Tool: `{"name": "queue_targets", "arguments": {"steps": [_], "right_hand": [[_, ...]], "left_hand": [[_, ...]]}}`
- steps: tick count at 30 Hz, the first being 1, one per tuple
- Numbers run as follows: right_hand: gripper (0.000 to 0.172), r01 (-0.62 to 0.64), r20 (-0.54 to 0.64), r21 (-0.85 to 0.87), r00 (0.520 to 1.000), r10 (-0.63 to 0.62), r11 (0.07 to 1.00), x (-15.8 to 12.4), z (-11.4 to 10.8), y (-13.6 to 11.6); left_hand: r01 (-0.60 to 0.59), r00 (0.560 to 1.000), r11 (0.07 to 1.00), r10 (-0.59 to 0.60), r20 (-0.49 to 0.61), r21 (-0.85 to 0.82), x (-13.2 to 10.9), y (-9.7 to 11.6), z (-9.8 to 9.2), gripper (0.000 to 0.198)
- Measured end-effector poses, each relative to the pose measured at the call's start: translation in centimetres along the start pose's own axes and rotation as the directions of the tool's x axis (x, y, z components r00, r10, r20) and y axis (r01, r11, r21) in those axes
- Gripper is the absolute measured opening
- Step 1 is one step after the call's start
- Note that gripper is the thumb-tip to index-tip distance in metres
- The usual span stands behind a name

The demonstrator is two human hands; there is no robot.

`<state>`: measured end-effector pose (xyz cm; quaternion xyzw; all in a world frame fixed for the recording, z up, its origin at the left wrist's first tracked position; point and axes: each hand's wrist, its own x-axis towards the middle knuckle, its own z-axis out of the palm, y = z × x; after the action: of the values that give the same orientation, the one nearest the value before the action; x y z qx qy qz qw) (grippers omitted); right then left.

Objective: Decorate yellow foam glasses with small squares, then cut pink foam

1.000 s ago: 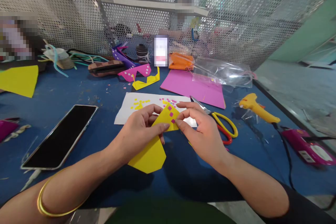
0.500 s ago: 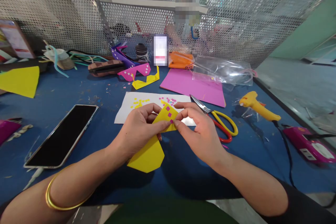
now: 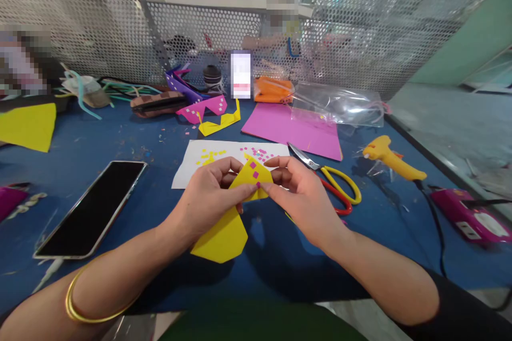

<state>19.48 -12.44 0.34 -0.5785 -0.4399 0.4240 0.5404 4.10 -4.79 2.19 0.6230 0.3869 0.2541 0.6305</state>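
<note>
Right now the yellow paper shape (image 3: 222, 234) is in the middle of the blue table (image 3: 120, 133), straight in front of the person, and both hands hold it. Its long way runs from the wide end, close to the body and a bit to the left, up to the pointed end, farther away and a bit to the right. The wide end hangs low over the table; I cannot tell if it touches.

The left hand (image 3: 208, 197) comes in from the left and pinches the paper with thumb and fingers, hiding its middle. The right hand (image 3: 304, 200) comes in from the right and pinches the edge at a tiny pink square (image 3: 258, 185). The two hands meet at the far end, with their fingertips almost touching. The arms spread out toward the body like a V.

A white sheet (image 3: 188, 165) lies just behind the hands. The scissors (image 3: 340, 186) lie near the right hand, not touching it.
</note>
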Motion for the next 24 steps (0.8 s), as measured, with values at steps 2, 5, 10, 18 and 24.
{"name": "queue_targets", "arguments": {"steps": [2, 5, 10, 18, 24], "right_hand": [[0.029, 0.008, -0.005, -0.002, 1.0, -0.008, 1.0, 0.09, 0.05, 0.05], [0.026, 0.018, -0.018, -0.016, 1.0, -0.018, 1.0, 0.14, 0.06, 0.13], [0.026, 0.007, -0.022, -0.003, 1.0, -0.007, 1.0, 0.17, 0.0, 0.25], [0.026, -0.019, -0.005, 0.021, 1.0, 0.019, 1.0, 0.19, 0.01, 0.06], [0.027, -0.023, 0.0, 0.037, 1.0, 0.023, 0.999, 0.12, -0.02, -0.16]], "left_hand": [[0.01, 1.0, 1.0, -0.01, 0.003, 0.004, 0.0, -0.04, 0.02, 0.025], [0.017, 1.0, 1.0, -0.017, 0.004, 0.01, -0.04, -0.08, 0.04, 0.025], [0.042, 0.999, 0.999, -0.042, 0.023, 0.009, 0.04, 0.0, 0.08, 0.023], [0.055, 0.998, 0.998, -0.056, 0.032, 0.023, -0.06, 0.18, -0.02, 0.019], [0.046, 0.998, 0.999, -0.047, 0.031, 0.029, 0.06, 0.15, 0.12, 0.019]]}}
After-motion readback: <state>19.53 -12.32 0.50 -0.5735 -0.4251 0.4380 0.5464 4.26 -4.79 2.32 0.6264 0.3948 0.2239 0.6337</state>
